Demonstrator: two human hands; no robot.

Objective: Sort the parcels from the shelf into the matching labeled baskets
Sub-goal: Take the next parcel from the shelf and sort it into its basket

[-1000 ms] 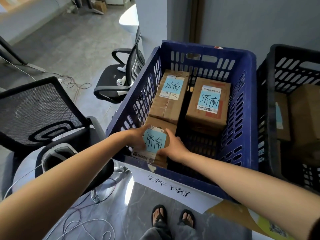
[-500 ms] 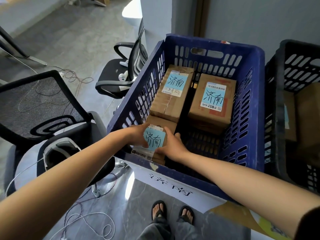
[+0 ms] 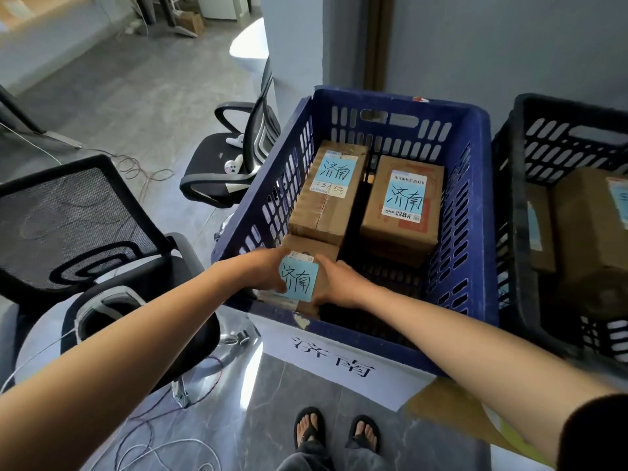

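**Handling.** The small brown cardboard parcel (image 3: 306,263) is judged light: it is compact and both hands span it with ease. The board looks stiff and should take a firm squeeze on its side faces without buckling. The surface is dry cardboard with paper labels, so slip risk is rated low. The contents cannot be judged, so it should be set down and not dropped. The soundest hold is on the two opposite side faces, which is where it is held now.

**Grip.** The left hand (image 3: 263,271) grips the parcel's left side, with its fingers (image 3: 277,287) curled onto the top face at the label's edge. The right hand (image 3: 341,283) grips the right side, fingers wrapped down that face.

**Position.** The parcel sits inside the dark blue slotted plastic basket (image 3: 482,232), at its near left corner and close to the left wall. Its far end meets or nearly meets the long taped cardboard parcel (image 3: 328,198) along the left wall. Whether it rests on the basket floor cannot be told.

**Appearance.** It is a plain brown box. On top is a light blue square sticker (image 3: 299,283) handwritten 济南, laid over a white printed shipping label. The long parcel and the squarer cardboard parcel (image 3: 402,205) at the far right corner carry the same characters, as does the white paper sign (image 3: 334,363) on the basket's near wall, so the match is judged correct.
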